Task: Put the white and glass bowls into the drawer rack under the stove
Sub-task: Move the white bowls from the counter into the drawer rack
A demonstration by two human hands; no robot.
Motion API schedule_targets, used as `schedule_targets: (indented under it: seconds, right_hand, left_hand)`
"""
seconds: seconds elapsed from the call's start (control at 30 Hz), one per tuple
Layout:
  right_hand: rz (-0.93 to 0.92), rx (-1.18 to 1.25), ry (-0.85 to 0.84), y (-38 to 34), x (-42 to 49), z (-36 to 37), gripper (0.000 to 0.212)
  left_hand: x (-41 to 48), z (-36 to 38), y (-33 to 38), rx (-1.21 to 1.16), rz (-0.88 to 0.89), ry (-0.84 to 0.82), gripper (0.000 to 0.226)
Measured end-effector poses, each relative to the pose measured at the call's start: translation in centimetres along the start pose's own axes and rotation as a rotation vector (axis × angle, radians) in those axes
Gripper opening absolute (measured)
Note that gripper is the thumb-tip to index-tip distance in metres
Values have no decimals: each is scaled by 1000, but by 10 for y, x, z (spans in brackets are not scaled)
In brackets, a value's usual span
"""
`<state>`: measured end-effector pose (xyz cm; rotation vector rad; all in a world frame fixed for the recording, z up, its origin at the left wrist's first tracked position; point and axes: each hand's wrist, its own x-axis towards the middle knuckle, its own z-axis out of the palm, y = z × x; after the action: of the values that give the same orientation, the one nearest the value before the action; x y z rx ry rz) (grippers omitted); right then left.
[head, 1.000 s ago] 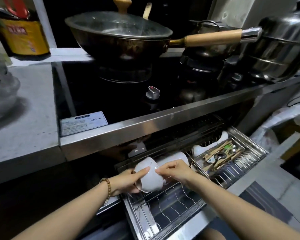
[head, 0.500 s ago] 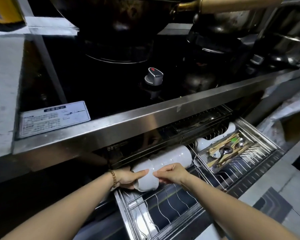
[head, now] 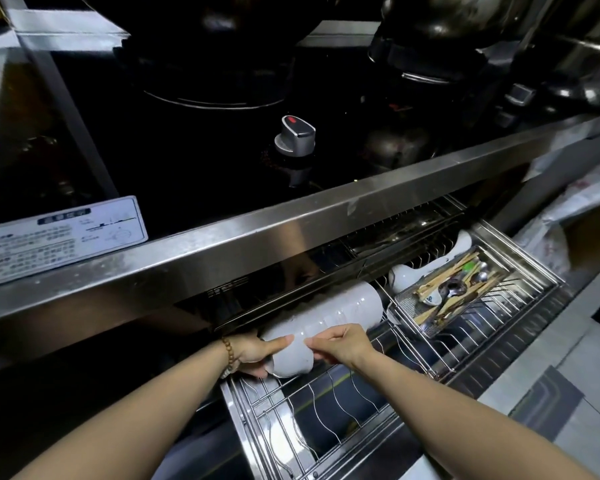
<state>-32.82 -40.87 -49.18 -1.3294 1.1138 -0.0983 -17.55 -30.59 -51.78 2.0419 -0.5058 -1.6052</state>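
Left hand (head: 253,351), right hand (head: 343,344) — each grip clamped on a white bowl (head: 291,360) in the drawer rack (head: 326,422).

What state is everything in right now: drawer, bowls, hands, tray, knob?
Drawer: pulled open.
Bowl: on its side, held at the row's near end.
Bowl row: nested sideways in the rack.
Left hand: grips bowl.
Right hand: pinches bowl.
Tray: filled with cutlery.
Knob: setting unreadable.

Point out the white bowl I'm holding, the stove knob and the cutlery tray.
white bowl (head: 291,358), head view, on its outer side wall.
stove knob (head: 296,133), head view, on its grey top face.
cutlery tray (head: 407,308), head view, on its near mesh wall.
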Motion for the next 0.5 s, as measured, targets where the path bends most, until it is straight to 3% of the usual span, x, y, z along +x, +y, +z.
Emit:
schedule_targets:
  seconds: [0.13, 0.23, 0.27, 0.37, 0.5]
  right_hand:
    - [12, 0, -12, 2, 2, -1, 12]
    - [16, -14, -32, 0, 1, -2, 11]
    - [21, -22, -43, -1, -1, -2, 11]
    - [19, -35, -67, -9, -8, -5, 13]
    - [-24, -52, -71, -26, -27, -14, 16]
  left_hand:
    - [-4, 0, 0, 73, 0, -8, 67]
    - [-8, 2, 3, 112, 11, 23, 47]
    - [-11, 2, 5, 140, 22, 52, 49]
    - [-21, 4, 8, 228, 97, 159, 89]
    - [-44, 3, 14, 250, 213, 215, 82]
